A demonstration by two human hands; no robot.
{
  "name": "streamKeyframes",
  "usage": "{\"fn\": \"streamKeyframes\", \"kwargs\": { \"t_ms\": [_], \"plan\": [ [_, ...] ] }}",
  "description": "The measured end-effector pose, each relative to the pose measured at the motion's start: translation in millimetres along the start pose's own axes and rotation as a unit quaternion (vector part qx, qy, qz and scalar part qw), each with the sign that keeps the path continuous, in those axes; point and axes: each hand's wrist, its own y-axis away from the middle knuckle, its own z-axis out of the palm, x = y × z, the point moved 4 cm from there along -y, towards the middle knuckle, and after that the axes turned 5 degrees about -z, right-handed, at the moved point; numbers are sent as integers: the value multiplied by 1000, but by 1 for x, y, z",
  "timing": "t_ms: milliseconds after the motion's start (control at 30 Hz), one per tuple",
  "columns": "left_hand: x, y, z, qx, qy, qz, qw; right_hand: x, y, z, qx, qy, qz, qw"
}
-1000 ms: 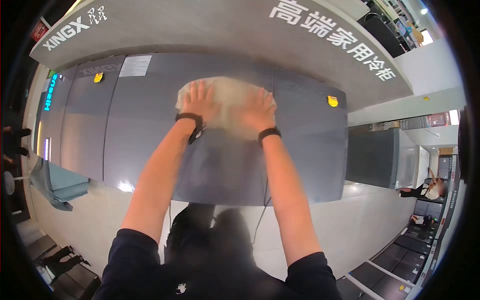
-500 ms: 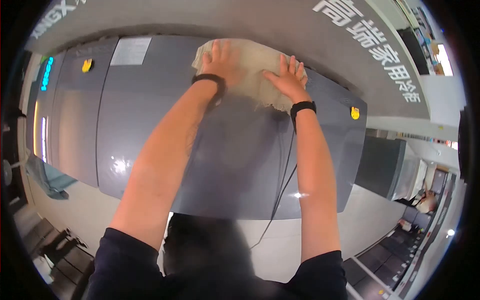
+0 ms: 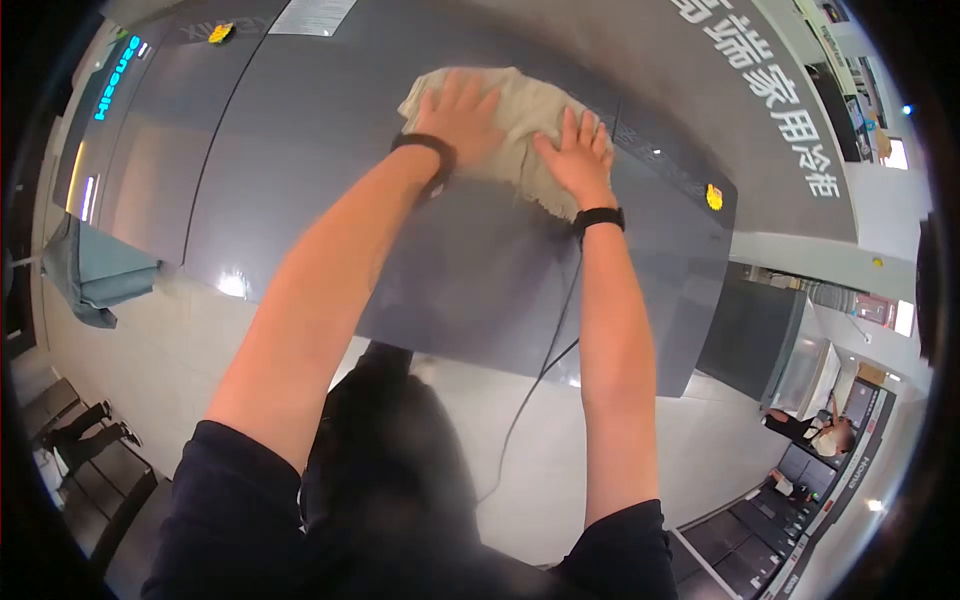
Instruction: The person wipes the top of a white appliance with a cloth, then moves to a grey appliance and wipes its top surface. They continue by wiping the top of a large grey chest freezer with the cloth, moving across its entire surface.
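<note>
A pale beige cloth (image 3: 528, 95) with frayed edges lies rumpled on the glossy dark grey appliance panel (image 3: 470, 270). My left hand (image 3: 462, 118) rests flat on the cloth's left half, fingers spread and a little blurred. On its right half, my right hand (image 3: 580, 160) presses down with straight fingers and the thumb out. Neither hand is closed round the cloth. Each wrist wears a dark band, and a thin black cable (image 3: 545, 375) hangs below the right wrist.
Yellow stickers (image 3: 221, 33) (image 3: 714, 196) mark the panel's two ends, and a white printed sheet (image 3: 312, 15) lies at its far side. Beyond rises a grey wall with white lettering (image 3: 760, 80). Teal fabric (image 3: 115, 270) hangs at left; a person (image 3: 830, 437) is far right.
My view has tilted, showing more floor below the panel. The cloth looks more creased under my hands. Both hands stay flat on it, the left shifted slightly right in view.
</note>
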Motion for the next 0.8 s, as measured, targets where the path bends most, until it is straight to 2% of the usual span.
{"fn": "streamKeyframes", "kwargs": {
  "t_ms": [67,200,300,400,467,500,633,800],
  "plan": [
    [1,32,6,-1,3,8,1000,-3,32,12,-11,-6,-10,1000],
    [9,109,49,57,-16,-24,998,-20,119,19,-15,-17,-28,999],
    [19,180,47,-43,-58,-53,996,-33,176,27,-2,-21,-46,999],
    [24,242,43,-37,-26,-56,997,-39,225,42,9,-30,-53,998],
    [18,271,63,-13,-25,-57,998,-37,249,57,18,-13,-67,997],
    [16,280,64,1,-21,-57,998,-37,258,61,21,2,-76,997],
    [15,315,57,-49,14,-65,997,-51,292,58,43,20,-78,996],
    [9,305,45,-95,21,-57,994,-52,291,59,65,12,-83,994]
  ]
}}
